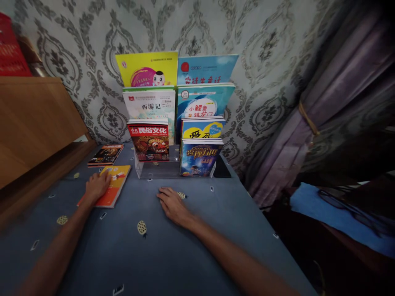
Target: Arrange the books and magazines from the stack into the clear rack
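My left hand [98, 185] lies on top of an orange-and-yellow book [119, 181] that is flat on the table, its fingers resting on the cover. Just behind it sit a few dark-covered booklets with red edges [106, 155]. My right hand [174, 205] rests on the tablecloth with its fingers loosely extended and nothing in it. Beyond it stands a clear tiered rack [159, 169] with books in two columns. Its front row has a red folk-culture book [150, 142] on the left and a dark blue book [199, 159] on the right.
A blue patterned tablecloth [166, 255] covers the table. Beside the rack lies a dark flat object [222, 169]. A wooden panel [37, 119] borders the left. On the right are a tied purple curtain [286, 135] and glasses [345, 205] on blue cloth.
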Motion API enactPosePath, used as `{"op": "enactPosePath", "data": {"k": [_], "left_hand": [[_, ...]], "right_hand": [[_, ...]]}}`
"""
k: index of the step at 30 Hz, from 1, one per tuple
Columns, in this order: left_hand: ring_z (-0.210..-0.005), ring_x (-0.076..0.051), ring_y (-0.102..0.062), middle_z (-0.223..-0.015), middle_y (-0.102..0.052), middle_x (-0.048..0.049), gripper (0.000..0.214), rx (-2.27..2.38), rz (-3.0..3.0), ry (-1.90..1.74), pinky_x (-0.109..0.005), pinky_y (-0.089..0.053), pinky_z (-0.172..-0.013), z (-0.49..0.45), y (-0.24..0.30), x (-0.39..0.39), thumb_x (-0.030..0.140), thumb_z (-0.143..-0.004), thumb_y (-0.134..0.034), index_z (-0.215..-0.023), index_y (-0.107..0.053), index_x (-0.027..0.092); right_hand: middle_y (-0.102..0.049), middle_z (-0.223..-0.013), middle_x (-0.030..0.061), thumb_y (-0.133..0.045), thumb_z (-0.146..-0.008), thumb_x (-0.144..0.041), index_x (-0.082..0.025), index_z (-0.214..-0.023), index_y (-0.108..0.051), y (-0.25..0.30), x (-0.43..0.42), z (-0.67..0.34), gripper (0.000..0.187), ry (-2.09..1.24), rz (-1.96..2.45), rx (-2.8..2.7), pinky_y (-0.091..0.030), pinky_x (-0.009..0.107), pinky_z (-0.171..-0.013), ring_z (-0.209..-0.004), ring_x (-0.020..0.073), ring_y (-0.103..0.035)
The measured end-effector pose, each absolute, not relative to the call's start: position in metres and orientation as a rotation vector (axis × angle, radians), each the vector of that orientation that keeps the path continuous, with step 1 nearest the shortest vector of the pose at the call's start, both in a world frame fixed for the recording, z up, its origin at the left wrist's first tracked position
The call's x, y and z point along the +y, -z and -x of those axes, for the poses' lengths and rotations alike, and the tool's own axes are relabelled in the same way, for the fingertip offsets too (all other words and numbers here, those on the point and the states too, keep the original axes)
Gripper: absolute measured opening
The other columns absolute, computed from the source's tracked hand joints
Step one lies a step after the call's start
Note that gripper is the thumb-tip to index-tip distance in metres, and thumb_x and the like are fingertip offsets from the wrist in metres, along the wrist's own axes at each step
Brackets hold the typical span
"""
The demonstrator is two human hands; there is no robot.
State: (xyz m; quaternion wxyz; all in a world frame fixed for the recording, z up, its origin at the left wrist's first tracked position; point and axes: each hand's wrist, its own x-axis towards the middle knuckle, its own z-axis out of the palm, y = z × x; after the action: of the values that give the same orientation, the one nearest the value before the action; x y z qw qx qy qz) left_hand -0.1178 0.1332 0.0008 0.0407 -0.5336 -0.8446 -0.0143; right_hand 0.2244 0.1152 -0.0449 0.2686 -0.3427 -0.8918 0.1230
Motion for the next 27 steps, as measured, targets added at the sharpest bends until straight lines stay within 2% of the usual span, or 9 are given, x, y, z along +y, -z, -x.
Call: {"op": "enactPosePath", "data": {"k": [6, 13, 19, 24, 27], "left_hand": [[-0.115, -0.038, -0.060, -0.128, -0.059, -0.0229, 0.056, -2.509, 1.658, -0.039, -0.049, -0.050, -0.090, 0.085, -0.005, 0.095, 0.040, -0.101, -0.020, -0.141, -0.052, 0.017], [-0.096, -0.036, -0.070, -0.114, -0.065, -0.0239, 0.053, -2.389, 1.770, -0.311, -0.044, -0.053, -0.075, 0.045, -0.020, 0.058, 0.038, -0.100, -0.022, -0.132, -0.057, 0.014], [-0.096, -0.034, -0.071, -0.103, -0.070, -0.0205, 0.043, -2.396, 2.026, -0.450, -0.041, -0.050, -0.075, 0.004, -0.033, 0.030, 0.043, -0.098, -0.033, -0.109, -0.068, 0.021], [-0.095, -0.030, -0.070, -0.108, -0.069, -0.0158, 0.040, -2.238, 2.354, -0.204, -0.040, -0.050, -0.075, -0.032, -0.026, 0.015, 0.047, -0.098, -0.034, -0.102, -0.069, 0.029], [-0.108, -0.030, -0.065, -0.118, -0.065, -0.0168, 0.036, -2.062, 2.453, 0.058, -0.043, -0.051, -0.087, -0.044, -0.010, 0.017, 0.044, -0.096, -0.039, -0.112, -0.067, 0.028]], "right_hand": [[-0.066, -0.130, 0.0151, -0.053, -0.093, -0.011, -0.014, -0.119, -0.070, 0.042, 0.114, -0.225, 0.031, -0.355, 0.945, -2.418, -0.047, 0.040, -0.108, -0.126, 0.0233, -0.056], [-0.067, -0.129, 0.0128, -0.052, -0.097, -0.016, -0.017, -0.121, -0.068, 0.046, 0.115, -0.225, 0.030, -0.423, 0.928, -2.339, -0.046, 0.040, -0.108, -0.124, 0.0216, -0.058], [-0.069, -0.125, 0.0115, -0.045, -0.101, -0.023, -0.017, -0.129, -0.063, 0.043, 0.116, -0.228, 0.033, -0.553, 0.918, -2.200, -0.047, 0.038, -0.107, -0.122, 0.0199, -0.059], [-0.069, -0.126, 0.0121, -0.048, -0.098, -0.019, -0.017, -0.126, -0.065, 0.046, 0.118, -0.231, 0.033, -0.610, 0.934, -2.147, -0.047, 0.040, -0.106, -0.122, 0.0211, -0.060], [-0.070, -0.124, 0.0121, -0.052, -0.094, -0.014, -0.016, -0.121, -0.068, 0.046, 0.119, -0.233, 0.031, -0.642, 0.941, -2.153, -0.048, 0.040, -0.105, -0.120, 0.0215, -0.061]]}}
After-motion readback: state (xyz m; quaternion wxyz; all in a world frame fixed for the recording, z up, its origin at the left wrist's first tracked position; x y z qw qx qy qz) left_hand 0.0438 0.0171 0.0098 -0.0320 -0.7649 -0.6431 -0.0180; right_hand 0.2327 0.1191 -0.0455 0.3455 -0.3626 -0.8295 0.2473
